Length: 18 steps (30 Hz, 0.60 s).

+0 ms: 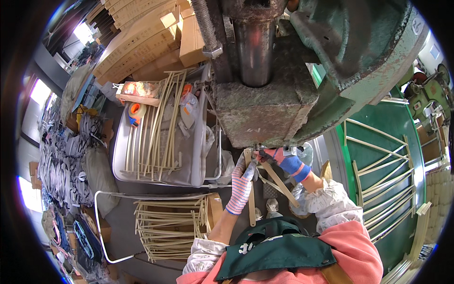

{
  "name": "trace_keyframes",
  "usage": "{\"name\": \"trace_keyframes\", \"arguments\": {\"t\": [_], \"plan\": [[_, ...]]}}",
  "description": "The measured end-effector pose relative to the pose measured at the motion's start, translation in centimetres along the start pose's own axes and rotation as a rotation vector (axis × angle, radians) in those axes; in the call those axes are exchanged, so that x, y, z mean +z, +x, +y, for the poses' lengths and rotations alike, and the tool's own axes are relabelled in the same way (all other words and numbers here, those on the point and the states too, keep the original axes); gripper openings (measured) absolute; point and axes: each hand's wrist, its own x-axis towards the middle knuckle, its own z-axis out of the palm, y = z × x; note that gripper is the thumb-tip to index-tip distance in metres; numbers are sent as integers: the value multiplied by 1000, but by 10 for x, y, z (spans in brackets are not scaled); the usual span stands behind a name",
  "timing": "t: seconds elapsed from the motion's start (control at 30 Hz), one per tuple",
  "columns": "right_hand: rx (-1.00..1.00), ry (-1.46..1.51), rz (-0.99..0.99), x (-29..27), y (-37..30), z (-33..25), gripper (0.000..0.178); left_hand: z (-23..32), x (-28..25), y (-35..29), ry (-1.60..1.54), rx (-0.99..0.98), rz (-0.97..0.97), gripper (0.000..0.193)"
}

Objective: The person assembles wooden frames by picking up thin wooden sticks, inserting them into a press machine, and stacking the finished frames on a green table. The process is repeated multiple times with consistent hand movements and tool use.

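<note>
In front of me a large green-grey press [265, 113] reaches down, and both my gloved hands are just under its block. My left hand [241, 184], in a pink-and-white striped glove, is closed around the upper part of a flat beige strip [252, 203] with small holes, which hangs lengthwise toward me. My right hand [286, 162], in a pink-and-blue glove, is closed at the upper end of a second flat strip [283, 187] that slants down to the right. The fingertips and the strips' upper ends are partly hidden at the press's lower edge.
To the left, a white tub [189, 175] holds long beige strips, a tape roll [137, 111] and plastic bags. A pile of strips [170, 227] lies nearer me by a white metal frame [99, 227]. On the right, a green table [378, 118] carries more strips. Cardboard boxes [137, 47] are stacked behind.
</note>
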Motion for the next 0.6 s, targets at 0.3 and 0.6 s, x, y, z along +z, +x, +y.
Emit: {"name": "trace_keyframes", "arguments": {"t": [0.3,0.6], "plan": [[-322,-994,147,-3,18,27,21,-1,1,1,-92,28,-33,31],[-81,-934,14,-6,2,78,40,2,2,4,21,9,30,18]]}}
